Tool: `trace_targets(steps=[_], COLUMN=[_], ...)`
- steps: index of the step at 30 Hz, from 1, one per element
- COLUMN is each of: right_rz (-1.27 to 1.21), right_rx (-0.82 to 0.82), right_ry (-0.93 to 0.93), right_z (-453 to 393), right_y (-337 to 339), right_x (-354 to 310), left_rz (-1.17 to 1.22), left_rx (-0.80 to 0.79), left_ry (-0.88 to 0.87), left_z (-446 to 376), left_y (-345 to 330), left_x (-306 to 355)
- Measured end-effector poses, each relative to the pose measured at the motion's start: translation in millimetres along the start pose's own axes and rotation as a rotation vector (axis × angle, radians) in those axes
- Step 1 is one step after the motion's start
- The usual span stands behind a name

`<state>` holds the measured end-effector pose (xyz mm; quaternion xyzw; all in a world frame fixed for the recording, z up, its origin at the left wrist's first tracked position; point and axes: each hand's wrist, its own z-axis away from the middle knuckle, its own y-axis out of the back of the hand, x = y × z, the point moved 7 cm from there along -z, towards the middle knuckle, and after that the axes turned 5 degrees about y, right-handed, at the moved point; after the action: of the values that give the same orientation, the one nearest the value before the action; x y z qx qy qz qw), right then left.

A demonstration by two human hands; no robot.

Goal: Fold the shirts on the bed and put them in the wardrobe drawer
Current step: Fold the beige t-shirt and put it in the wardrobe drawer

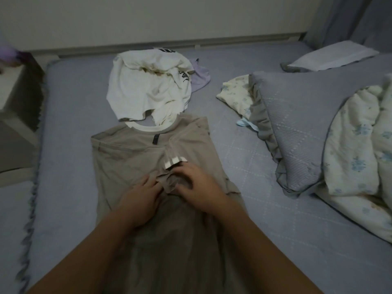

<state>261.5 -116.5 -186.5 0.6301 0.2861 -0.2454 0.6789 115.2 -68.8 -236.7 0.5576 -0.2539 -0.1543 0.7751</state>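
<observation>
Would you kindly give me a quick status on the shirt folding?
Both hands, left hand and right hand, on the grey shirt, gripping bunched fabric. White shirt unfolded beyond. Nothing blocking.

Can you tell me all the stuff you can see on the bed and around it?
Taupe shirt with cream collar: one, spread flat, near middle of bed.
Crumpled cream shirt: one, beyond the taupe shirt.
Lilac garment: one, partly under the cream shirt.
Grey-blue frilled pillow: one, right side.
Floral cream quilt: one, far right.
Grey-blue bed sheet: one, covers the bed.
White bedside cabinet: one, left edge.
Left hand: one, on the taupe shirt.
Right hand: one, pinching the shirt's bunched fabric.
</observation>
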Motion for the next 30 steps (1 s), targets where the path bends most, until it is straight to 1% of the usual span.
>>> trace_targets(steps=[2, 3, 4, 5, 7, 8, 10, 11, 12, 14, 15, 16, 17, 18, 19, 21, 23, 25, 26, 27, 28, 29, 30], right_rz=[-0.057, -0.017, 0.063, 0.155, 0.273, 0.318, 0.457, 0.502, 0.514, 0.498, 0.503, 0.515, 0.516, 0.508, 0.503, 0.486, 0.455, 0.461, 0.470, 0.476, 0.476, 0.469, 0.454], right_rx=[0.262, 0.346, 0.378, 0.362, 0.263, 0.202, 0.084, 0.055, 0.052, 0.073, 0.081, 0.086, 0.090, 0.099, 0.111, 0.146, 0.182, 0.194, 0.196, 0.203, 0.216, 0.230, 0.241], right_ry=[-0.058, -0.095, -0.141, -0.196, -0.304, -0.329, -0.305, -0.288, -0.281, -0.274, -0.266, -0.259, -0.254, -0.253, -0.257, -0.294, -0.331, -0.328, -0.318, -0.304, -0.286, -0.265, -0.244], right_z=[11, 16, 20, 25, 33, 37, 43, 45, 46, 47, 48, 49, 50, 52, 54, 61, 70, 74, 74, 73, 72, 72, 72], right_y=[23, 32, 38, 42, 40, 34, 9, -3, -14, -27, -31, -32, -31, -28, -22, -7, 4, 3, -1, -5, -7, -8, -7], right_x=[14, 23, 32, 40, 55, 61, 62, 60, 58, 53, 52, 52, 54, 57, 63, 77, 90, 94, 93, 92, 91, 91, 91], left_rz=[0.185, 0.262, 0.316, 0.354, 0.398, 0.407, 0.355, 0.267, 0.175, 0.007, -0.063, -0.113, -0.120, -0.098, -0.079, -0.041, 0.075, 0.209, 0.266, 0.316, 0.348, 0.345, 0.274], left_rx=[0.099, 0.109, 0.106, 0.109, 0.132, 0.138, 0.164, 0.214, 0.272, 0.357, 0.354, 0.330, 0.297, 0.265, 0.264, 0.278, 0.271, 0.336, 0.404, 0.469, 0.513, 0.504, 0.416], left_ry=[-0.004, 0.025, 0.057, 0.085, 0.114, 0.121, 0.119, 0.070, -0.022, -0.289, -0.370, -0.370, -0.296, -0.162, -0.012, 0.211, 0.354, 0.414, 0.364, 0.236, 0.052, -0.139, -0.287], left_z=[12, 19, 25, 30, 33, 33, 33, 32, 30, 23, 15, 3, -10, -24, -35, -43, -39, -30, -27, -26, -27, -28, -29], left_y=[7, 7, 6, 5, 4, 4, 7, 12, 19, 23, 23, 23, 26, 30, 36, 45, 50, 55, 57, 61, 66, 66, 57], left_x=[-10, -17, -25, -32, -37, -34, -23, -12, 4, 44, 60, 69, 68, 59, 42, 1, -38, -60, -56, -43, -22, 2, 24])
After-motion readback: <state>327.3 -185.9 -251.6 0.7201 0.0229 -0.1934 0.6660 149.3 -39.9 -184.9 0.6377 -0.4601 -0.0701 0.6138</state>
